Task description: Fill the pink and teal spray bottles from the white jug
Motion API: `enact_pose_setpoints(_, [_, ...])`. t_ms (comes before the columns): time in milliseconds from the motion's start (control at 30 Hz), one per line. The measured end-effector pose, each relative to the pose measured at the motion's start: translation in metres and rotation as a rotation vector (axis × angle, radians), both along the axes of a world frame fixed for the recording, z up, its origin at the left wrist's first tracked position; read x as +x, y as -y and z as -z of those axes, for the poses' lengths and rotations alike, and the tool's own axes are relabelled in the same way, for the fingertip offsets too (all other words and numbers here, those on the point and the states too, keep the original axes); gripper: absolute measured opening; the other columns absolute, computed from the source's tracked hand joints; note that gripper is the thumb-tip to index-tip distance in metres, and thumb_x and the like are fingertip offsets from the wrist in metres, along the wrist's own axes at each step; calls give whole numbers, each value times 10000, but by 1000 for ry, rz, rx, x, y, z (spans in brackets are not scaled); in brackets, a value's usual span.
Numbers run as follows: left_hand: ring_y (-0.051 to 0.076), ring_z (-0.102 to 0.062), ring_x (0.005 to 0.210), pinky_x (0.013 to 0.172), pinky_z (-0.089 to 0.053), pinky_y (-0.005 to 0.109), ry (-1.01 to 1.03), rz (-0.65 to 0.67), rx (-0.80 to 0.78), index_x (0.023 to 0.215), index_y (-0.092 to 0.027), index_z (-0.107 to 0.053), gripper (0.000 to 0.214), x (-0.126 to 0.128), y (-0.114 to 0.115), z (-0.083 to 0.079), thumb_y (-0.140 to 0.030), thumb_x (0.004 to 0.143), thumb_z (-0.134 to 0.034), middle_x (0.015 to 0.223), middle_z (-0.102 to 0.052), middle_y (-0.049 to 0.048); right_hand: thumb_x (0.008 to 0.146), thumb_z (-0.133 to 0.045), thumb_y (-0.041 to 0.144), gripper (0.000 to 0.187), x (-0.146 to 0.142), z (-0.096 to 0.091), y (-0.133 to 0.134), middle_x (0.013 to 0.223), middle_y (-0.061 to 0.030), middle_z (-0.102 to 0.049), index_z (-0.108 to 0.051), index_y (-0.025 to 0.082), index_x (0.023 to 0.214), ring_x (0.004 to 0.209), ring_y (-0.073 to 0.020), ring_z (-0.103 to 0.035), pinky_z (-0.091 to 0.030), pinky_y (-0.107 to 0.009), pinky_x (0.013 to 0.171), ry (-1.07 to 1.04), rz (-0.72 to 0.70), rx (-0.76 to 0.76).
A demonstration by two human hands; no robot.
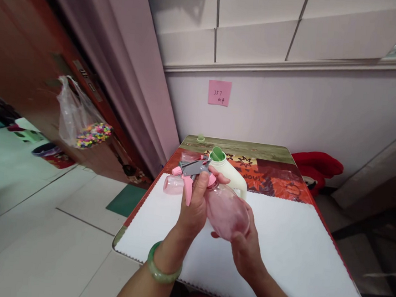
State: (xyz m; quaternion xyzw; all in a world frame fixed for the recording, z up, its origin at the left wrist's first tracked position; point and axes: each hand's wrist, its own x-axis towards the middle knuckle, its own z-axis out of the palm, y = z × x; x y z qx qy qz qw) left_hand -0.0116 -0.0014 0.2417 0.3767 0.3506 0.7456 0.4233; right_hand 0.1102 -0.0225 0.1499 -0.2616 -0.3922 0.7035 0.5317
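Observation:
A pink see-through spray bottle [227,212] with a grey and pink trigger head is tilted in both hands above the table. My left hand [195,205], with a green bangle on the wrist, is closed around the bottle's neck and spray head. Around the bottle's base my right hand [247,244] is wrapped. Just behind them stands a white jug [232,174] with a green spout in its mouth, partly hidden by the bottle. A small clear pink container [173,185] lies to the left of my left hand.
The table carries a white scalloped mat [279,246] over a patterned top. A small green cap [201,139] sits at the far edge. The wall with a pink note [219,93] is behind; a bag of colourful pieces [94,133] hangs on the door at left.

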Motion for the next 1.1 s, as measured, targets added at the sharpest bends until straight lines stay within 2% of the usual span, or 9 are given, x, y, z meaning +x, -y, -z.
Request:
enact_pose_setpoints(133, [180, -694, 879, 908, -519, 344, 71, -124, -28, 949, -209, -683, 282, 6, -3, -4, -465, 975, -567, 841, -710, 29, 566, -927, 462, 962, -4, 10, 0, 1428, -120, -503, -455, 269, 1381, 1273, -341, -545, -514, -502, 1017, 252, 362, 242])
enact_pose_setpoints(200, [172, -696, 859, 913, -518, 344, 136, -158, -17, 929, -214, -684, 272, 6, -4, -6, -462, 968, -579, 832, -707, 21, 549, -937, 432, 987, -4, 13, 0, 1454, -131, -478, -446, 258, 1387, 1326, -361, -501, -430, -537, 1103, 372, 454, 300])
enact_pose_setpoints(400, [180, -696, 874, 991, -508, 412, 203, -187, 92, 903, -195, -682, 257, -23, -11, -15, -447, 937, -639, 835, -703, 32, 657, -839, 475, 901, 7, 18, 2, 1458, -133, -501, -428, 257, 1428, 1339, -372, -504, -439, -520, 1093, 384, 296, 249])
enact_pose_setpoints(567, [182, -712, 879, 973, -536, 409, 432, -299, 103, 857, -191, -666, 400, -96, -12, -11, -539, 982, -514, 871, -747, 51, 661, -833, 478, 868, 28, 24, -8, 1435, -148, -529, -447, 247, 1404, 1299, -373, -536, -491, -491, 1023, 433, 305, 223])
enact_pose_setpoints(633, [171, -715, 870, 980, -533, 404, 542, -348, 85, 853, -186, -658, 462, -127, -9, 4, -548, 1015, -422, 884, -756, 50, 667, -828, 500, 876, 38, 22, -19, 1454, -160, -512, -443, 237, 1408, 1315, -382, -518, -485, -493, 1022, 472, 350, 204])
enact_pose_setpoints(733, [170, -719, 880, 978, -532, 398, 667, -314, -25, 892, -175, -667, 497, -154, -1, 49, -509, 1047, -334, 912, -768, 65, 662, -834, 524, 913, 51, 7, -42, 1478, -161, -493, -438, 226, 1429, 1349, -382, -485, -430, -517, 1081, 530, 423, 223])
enact_pose_setpoints(833, [196, -727, 915, 959, -540, 417, 751, -169, -257, 946, -154, -691, 442, -151, 12, 109, -420, 1057, -356, 950, -771, 95, 650, -851, 521, 909, 60, -18, -67, 1471, -149, -504, -467, 226, 1420, 1354, -365, -483, -382, -523, 1131, 579, 471, 305])
enact_pose_setpoints(933, [222, -736, 867, 893, -566, 457, 783, -148, -334, 1003, -158, -701, 387, -135, 28, 161, -367, 1051, -378, 975, -771, 115, 634, -870, 519, 880, 64, -43, -87, 1444, -143, -532, -513, 243, 1390, 1311, -348, -520, -420, -511, 1105, 619, 463, 388])
enact_pose_setpoints(1100, [208, -746, 850, 905, -574, 448, 813, -79, -342, 1113, -203, -706, 342, -130, 48, 202, -312, 1047, -389, 904, -778, 83, 605, -886, 521, 898, 62, -67, -105, 1396, -131, -572, -522, 263, 1383, 1233, -332, -571, -500, -494, 1012, 592, 357, 380])
